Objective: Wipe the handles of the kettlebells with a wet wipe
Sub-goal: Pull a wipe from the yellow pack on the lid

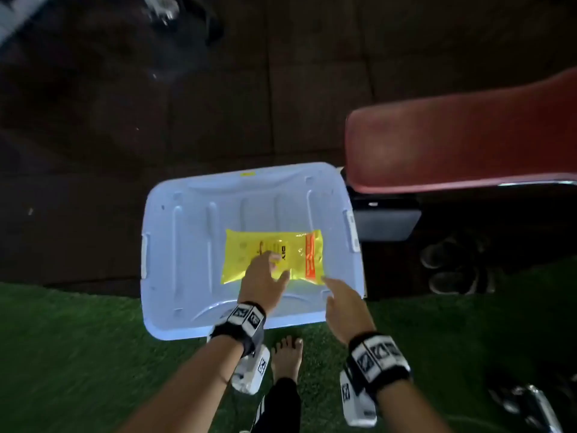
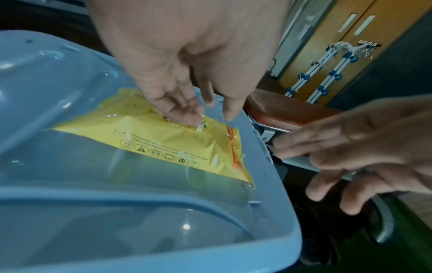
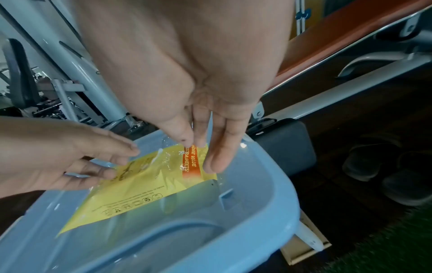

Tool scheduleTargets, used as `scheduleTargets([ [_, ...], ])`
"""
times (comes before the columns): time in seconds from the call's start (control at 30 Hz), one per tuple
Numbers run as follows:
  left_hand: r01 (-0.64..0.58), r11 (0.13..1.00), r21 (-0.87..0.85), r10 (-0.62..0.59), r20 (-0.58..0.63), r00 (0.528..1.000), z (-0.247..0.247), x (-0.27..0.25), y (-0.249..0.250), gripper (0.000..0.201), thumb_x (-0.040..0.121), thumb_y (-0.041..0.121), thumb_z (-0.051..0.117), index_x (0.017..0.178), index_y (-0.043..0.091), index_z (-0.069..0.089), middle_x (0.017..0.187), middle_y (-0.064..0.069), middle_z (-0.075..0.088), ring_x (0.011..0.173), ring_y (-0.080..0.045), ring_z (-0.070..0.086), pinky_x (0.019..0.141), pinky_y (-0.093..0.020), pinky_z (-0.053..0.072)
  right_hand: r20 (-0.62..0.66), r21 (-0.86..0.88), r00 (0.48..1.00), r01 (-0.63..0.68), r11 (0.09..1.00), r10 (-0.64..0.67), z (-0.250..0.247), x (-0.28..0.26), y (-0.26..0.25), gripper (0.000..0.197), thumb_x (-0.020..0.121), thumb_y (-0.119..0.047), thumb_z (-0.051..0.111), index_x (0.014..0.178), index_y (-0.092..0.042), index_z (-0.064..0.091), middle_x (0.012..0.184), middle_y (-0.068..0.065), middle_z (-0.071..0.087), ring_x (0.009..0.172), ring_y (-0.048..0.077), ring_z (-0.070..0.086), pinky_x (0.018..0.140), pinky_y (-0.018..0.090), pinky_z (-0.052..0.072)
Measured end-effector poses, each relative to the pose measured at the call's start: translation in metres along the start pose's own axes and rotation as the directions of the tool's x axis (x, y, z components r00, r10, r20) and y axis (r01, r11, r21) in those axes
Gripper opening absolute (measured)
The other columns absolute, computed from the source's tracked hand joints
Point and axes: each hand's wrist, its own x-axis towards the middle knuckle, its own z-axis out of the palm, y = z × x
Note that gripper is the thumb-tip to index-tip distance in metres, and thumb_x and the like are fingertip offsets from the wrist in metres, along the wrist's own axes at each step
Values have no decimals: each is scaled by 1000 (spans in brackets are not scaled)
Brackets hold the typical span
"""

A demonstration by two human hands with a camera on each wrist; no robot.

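both unclenched: left hand (image 1: 262, 279) touching the yellow plastic wipe pack (image 1: 243, 254) on the pale blue lid (image 1: 187, 239), right hand (image 1: 346, 304) at its right edge

right hand (image 3: 187, 73), fingers (image 3: 219, 151) straight, is at the orange end of the yellow wipe pack (image 3: 140, 194).

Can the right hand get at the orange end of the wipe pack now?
Likely yes: right hand is open right at that end of the wet wipe pack, nothing between; left hand touches the pack's middle, out of the way.
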Motion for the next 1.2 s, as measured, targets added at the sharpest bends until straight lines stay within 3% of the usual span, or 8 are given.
scheduleTargets([
  [0.2, 31, 997, 70, -21, -148, 989, 20, 43, -19, 66, 76, 55, 79, 127, 31, 44, 121, 2, 49, 98, -19, 62, 83, -38, 54, -33, -53, 999, -9, 999, 7, 23, 62, -19, 83, 88, 14, 39, 157, -31, 35, 164, -15, 29, 144, 18, 44, 116, 35, 38],
  [0.37, -13, 996, 86, 32, -223, 974, 29, 48, -34, 24, 87, 52, 71, 101, 35, 61, 105, 11, 56, 91, -12, 63, 75, -29, 49, -51, 3, 997, -48, 999, 49, 41, 72, -17, 87, 85, 15, 41, 157, -34, 34, 164, -20, 26, 140, 19, 49, 112, 38, 44],
  [0.5, 24, 971, -238, -101, -318, 943, 24, 44, -43, 18, 97, 39, 66, 91, 23, 67, 87, 10, 66, 74, -12, 62, 72, -27, 51, -47, 5, 996, -78, 997, 78, 45, 71, -17, 90, 85, 12, 41, 157, -40, 31, 163, -25, 25, 135, 20, 54, 106, 38, 47],
  [0.63, 96, 835, -542, -321, -339, 884, 5, 35, -60, 15, 99, 34, 65, 93, 21, 64, 87, 6, 71, 76, -20, 72, 63, -12, 47, -149, 18, 984, -97, 995, 99, 42, 72, -27, 62, 95, -3, 49, 147, -37, 48, 154, -14, 46, 123, 27, 60, 99, 39, 47],
  [0.77, 171, 743, -648, -398, -221, 891, -5, 29, -77, 15, 98, 32, 66, 86, 26, 61, 88, -1, 71, 73, -13, 73, 78, -36, 52, -321, -36, 945, 48, 998, -57, 49, 81, -53, 20, 99, -29, 58, 115, -32, 70, 113, -2, 62, 92, 27, 67, 76, 32, 47],
  [0.93, 196, 762, -617, -362, -154, 919, -7, 23, -82, 18, 98, 39, 65, 94, 21, 65, 102, -2, 73, 81, -11, 75, 80, -33, 54, -193, -60, 978, -94, 994, 81, 60, 103, -85, 28, 101, -44, 54, 118, -34, 74, 126, -8, 70, 114, 22, 64, 85, 29, 43],
  [1.1, 195, 793, -577, -334, -144, 932, -9, 23, -82, 25, 98, 40, 64, 93, 16, 65, 97, 9, 72, 83, -13, 74, 66, -8, 44, -285, 10, 942, -185, 983, 180, 78, 114, -95, 25, 99, -43, 60, 109, -26, 77, 116, -4, 73, 105, 23, 67, 76, 27, 37],
  [1.2, 189, 806, -561, -323, -148, 935, -10, 24, -82, 25, 98, 42, 64, 96, 17, 66, 98, 8, 73, 83, -12, 74, 66, -7, 44, -333, 114, 927, -142, 983, 172, 85, 120, -88, 16, 96, -36, 67, 95, -25, 78, 94, -5, 74, 88, 19, 68, 69, 24, 39],
])
